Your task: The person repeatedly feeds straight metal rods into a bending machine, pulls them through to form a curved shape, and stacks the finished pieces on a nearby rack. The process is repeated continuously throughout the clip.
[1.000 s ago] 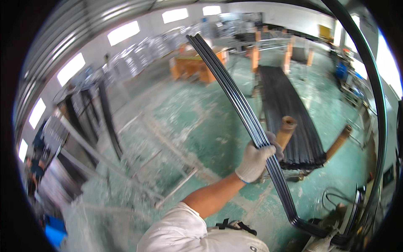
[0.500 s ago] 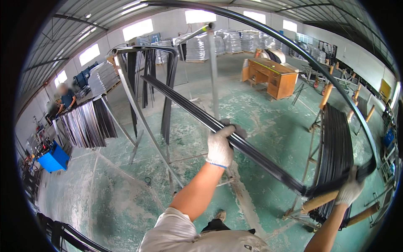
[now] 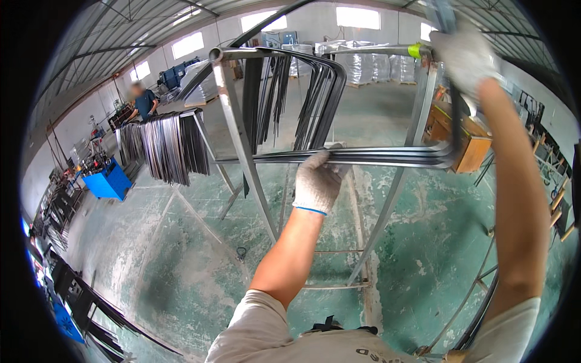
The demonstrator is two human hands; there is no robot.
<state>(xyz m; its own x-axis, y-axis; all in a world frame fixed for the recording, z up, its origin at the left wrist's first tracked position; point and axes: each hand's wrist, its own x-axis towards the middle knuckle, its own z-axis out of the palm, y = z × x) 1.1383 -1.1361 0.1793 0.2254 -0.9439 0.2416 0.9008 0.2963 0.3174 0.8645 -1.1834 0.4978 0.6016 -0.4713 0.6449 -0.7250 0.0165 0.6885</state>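
A bundle of long black bent strips (image 3: pixel 387 156) lies nearly level in front of me. My left hand (image 3: pixel 317 183), in a pale knit glove with a blue cuff edge, is closed around its lower run from beneath. On the right the bundle bends upward towards my raised right hand (image 3: pixel 466 59). This gloved hand is smeared by motion, but the upright part of the strips passes through its grip. It is beside the right end of a metal rack (image 3: pixel 235 115), which has a yellow-green band. Similar bent strips (image 3: pixel 331 85) hang over the rack's top bar.
A second rack of hanging strips (image 3: pixel 166 145) stands at the left, with a person (image 3: pixel 144 101) behind it. Near it is a blue box (image 3: pixel 108 179). A wooden desk (image 3: pixel 473 151) is behind the right rack leg. Wrapped stacks (image 3: pixel 366 65) line the back.
My view has turned right-to-left relative to the racks, which now stand nearer the middle. My right hand has risen from lower right to upper right, swinging the strips level against the rack.
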